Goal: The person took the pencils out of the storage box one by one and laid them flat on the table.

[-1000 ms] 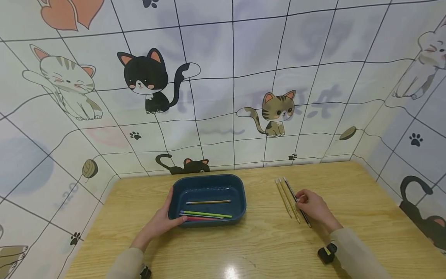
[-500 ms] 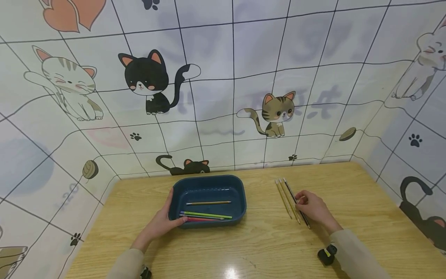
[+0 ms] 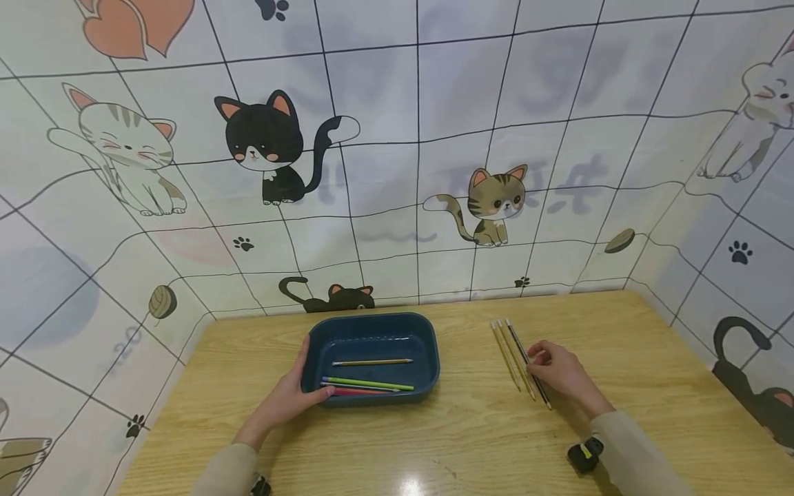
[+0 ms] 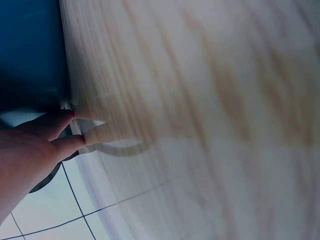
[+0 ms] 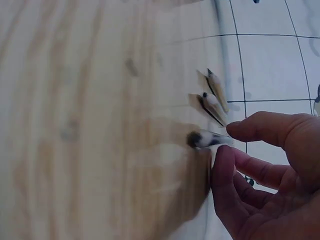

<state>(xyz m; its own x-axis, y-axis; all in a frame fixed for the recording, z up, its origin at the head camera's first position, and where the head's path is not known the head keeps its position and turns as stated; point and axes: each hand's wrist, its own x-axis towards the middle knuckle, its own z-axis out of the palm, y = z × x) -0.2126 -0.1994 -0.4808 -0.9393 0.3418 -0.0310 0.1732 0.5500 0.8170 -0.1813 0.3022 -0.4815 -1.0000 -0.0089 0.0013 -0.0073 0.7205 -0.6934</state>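
My left hand (image 3: 288, 399) grips the near left corner of a dark blue rectangular box (image 3: 428, 326), thumb over the front rim and fingers along the left side. Inside the box lie a yellow pencil (image 3: 372, 362), a green pencil (image 3: 372, 384), a dark one and a red one (image 3: 360, 392). On the table to the right, my right hand (image 3: 561, 372) pinches a black pencil (image 3: 515, 335) between thumb and fingers. In the right wrist view, the blurred end of that pencil (image 5: 200, 139) points toward the camera. Two yellow pencils lie just left of it, roughly parallel.
The wooden table (image 3: 471, 441) meets a cat-printed wall covering (image 3: 384, 172) behind the box and on both sides. A black camera (image 3: 585, 455) is worn at the right wrist. Bare wood lies between the box and the loose pencils.
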